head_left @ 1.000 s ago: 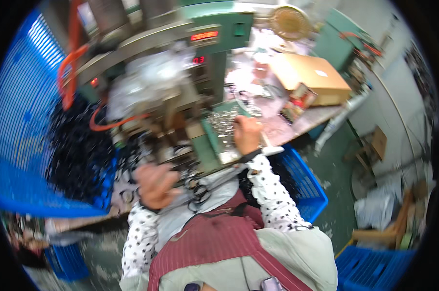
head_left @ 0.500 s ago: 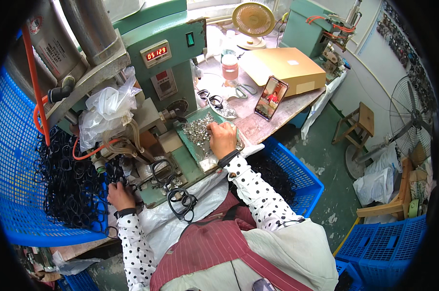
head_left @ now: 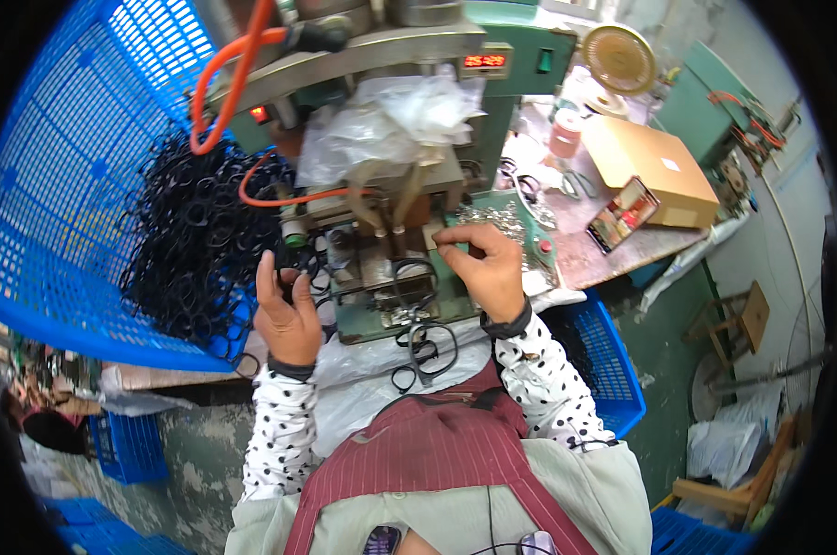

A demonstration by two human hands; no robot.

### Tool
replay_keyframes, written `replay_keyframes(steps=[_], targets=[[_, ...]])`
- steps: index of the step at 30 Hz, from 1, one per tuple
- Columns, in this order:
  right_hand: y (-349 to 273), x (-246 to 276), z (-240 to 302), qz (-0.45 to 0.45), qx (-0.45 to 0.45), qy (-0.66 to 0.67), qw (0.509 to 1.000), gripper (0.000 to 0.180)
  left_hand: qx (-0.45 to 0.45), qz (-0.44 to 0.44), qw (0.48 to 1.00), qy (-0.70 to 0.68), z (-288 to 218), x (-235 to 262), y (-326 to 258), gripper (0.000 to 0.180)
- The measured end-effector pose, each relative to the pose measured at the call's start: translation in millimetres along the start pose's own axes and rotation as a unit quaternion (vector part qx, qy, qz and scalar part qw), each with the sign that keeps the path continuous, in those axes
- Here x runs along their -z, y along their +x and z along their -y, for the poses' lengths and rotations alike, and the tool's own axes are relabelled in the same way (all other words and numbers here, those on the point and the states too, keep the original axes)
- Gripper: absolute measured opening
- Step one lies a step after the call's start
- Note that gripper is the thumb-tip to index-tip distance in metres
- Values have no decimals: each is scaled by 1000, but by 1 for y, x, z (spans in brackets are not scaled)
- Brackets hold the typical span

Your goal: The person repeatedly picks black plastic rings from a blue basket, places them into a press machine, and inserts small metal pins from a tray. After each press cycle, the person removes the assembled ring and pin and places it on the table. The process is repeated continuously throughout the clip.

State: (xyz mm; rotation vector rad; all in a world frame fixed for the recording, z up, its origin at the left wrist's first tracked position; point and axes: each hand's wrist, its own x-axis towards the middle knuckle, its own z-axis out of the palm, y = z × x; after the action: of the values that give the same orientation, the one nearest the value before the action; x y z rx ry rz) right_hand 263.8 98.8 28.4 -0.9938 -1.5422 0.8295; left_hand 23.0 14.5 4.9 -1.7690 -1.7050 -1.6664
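Seen from above, a person's two bare hands work at a green press (head_left: 502,116) near the front edge of a pinkish tabletop (head_left: 580,262). The left hand (head_left: 289,319) is raised at the press's left front corner, fingers partly curled; dark shapes behind make it impossible to tell whether its grip is spread or pinching something. The right hand (head_left: 492,273) is over the press's right side, thumb and index fingertips pressed together; whether a tiny piece lies between them cannot be told.

Between the hands, one black loop (head_left: 414,277) rests on the press base, and more black loops (head_left: 437,344) hang over its front edge, above a white plastic sheet (head_left: 368,370). Just beyond the right hand, small silver pieces (head_left: 492,218) lie in a green tray (head_left: 536,239).

At the tabletop's left end, a large blue basket (head_left: 58,166) holds a heap of black loops (head_left: 196,231). Toward the tabletop's right edge, a phone (head_left: 624,215) leans against a cardboard box (head_left: 654,166). Below the front edge, at the right, is another blue basket (head_left: 625,384).
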Motion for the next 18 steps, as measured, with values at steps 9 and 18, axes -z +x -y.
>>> replay_keyframes(steps=[9, 18], targets=[[3, -25, 5, 51, -86, 83, 991, 42, -122, 33, 987, 96, -9, -1, -8, 26], [5, -46, 4, 25, -81, 157, 984, 49, -290, 154, 942, -75, -47, -19, 2, 37]])
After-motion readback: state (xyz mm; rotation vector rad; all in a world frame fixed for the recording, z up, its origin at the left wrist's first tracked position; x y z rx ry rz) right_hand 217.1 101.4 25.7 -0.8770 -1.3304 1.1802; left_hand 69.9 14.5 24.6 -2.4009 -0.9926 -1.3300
